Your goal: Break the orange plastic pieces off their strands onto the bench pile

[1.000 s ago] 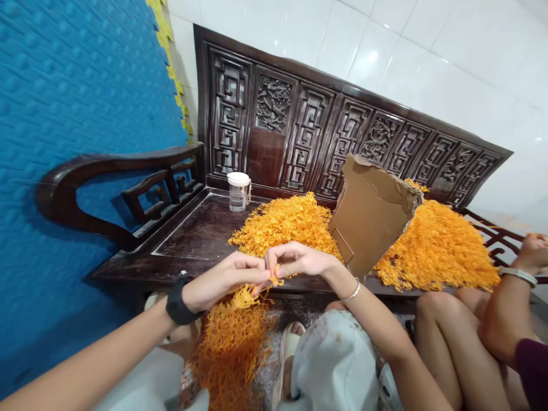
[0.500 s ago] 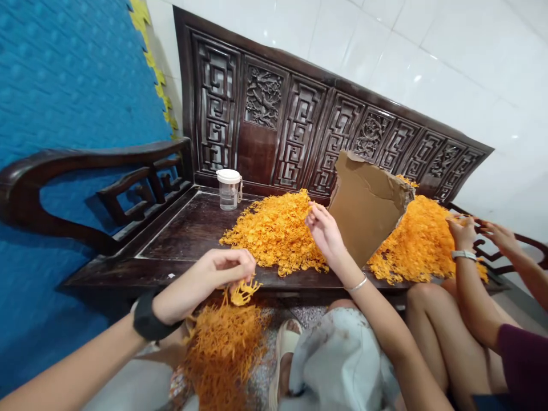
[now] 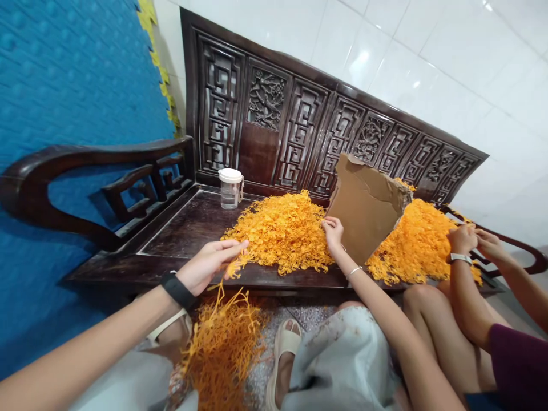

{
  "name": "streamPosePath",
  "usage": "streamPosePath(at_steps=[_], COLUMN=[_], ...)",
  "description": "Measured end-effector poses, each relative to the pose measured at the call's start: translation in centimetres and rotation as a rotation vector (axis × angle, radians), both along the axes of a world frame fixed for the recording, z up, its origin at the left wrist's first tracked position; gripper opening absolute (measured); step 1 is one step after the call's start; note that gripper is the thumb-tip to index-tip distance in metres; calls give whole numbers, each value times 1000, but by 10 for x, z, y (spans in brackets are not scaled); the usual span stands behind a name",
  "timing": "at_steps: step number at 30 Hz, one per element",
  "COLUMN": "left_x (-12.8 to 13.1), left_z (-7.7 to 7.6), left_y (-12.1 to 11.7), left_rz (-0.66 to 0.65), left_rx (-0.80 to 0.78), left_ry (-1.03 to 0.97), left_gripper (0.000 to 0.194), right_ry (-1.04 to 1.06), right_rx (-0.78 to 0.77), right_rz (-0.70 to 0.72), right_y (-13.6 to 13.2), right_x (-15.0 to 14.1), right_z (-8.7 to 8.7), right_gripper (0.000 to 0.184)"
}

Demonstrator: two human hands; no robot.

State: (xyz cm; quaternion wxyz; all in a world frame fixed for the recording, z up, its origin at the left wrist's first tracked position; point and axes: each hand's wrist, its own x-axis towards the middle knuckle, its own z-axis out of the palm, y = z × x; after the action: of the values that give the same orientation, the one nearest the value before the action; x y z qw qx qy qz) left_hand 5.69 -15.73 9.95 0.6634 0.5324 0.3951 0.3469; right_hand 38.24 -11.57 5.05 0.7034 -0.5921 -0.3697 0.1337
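Observation:
My left hand (image 3: 213,264), with a black band at the wrist, pinches a small orange piece with thin branching strands (image 3: 234,267) in front of the bench seat. Below it lies a heap of stringy orange strands (image 3: 226,337) near the floor, between my feet. My right hand (image 3: 334,234) is at the right edge of a pile of small orange pieces (image 3: 280,231) on the bench. Its thumb and fingers are pressed together, and whatever they hold is too small to make out. A torn cardboard sheet (image 3: 363,205) leans upright just behind that hand.
On the dark carved wooden bench (image 3: 175,225) stands a clear, white-lidded cup (image 3: 230,191). Right of the cardboard is a second orange pile (image 3: 415,245), where another person's hands (image 3: 464,238) handle orange pieces. The bench's curved armrest (image 3: 81,154) rises at left by blue matting (image 3: 77,74).
My right hand has moved down and right, from the pile's upper edge to its right side. My left hand has shifted slightly up, its fingers straighter. The other person's hands have come together.

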Motion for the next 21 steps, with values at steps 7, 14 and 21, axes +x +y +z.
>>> streamPosePath(at_steps=[7,14,21], left_x=[0,0,0], left_z=[-6,-7,1], left_y=[7,8,2], left_rz=[90,56,23], left_rx=[-54,-76,7], left_ry=[-175,-284,-281], left_gripper=[38,24,22], right_ry=[-174,-363,-469], right_rx=[-45,-96,-32], right_rz=[112,147,83], right_y=[9,5,-15], right_x=[2,2,-29], right_z=[-11,-7,28], right_gripper=[21,15,14])
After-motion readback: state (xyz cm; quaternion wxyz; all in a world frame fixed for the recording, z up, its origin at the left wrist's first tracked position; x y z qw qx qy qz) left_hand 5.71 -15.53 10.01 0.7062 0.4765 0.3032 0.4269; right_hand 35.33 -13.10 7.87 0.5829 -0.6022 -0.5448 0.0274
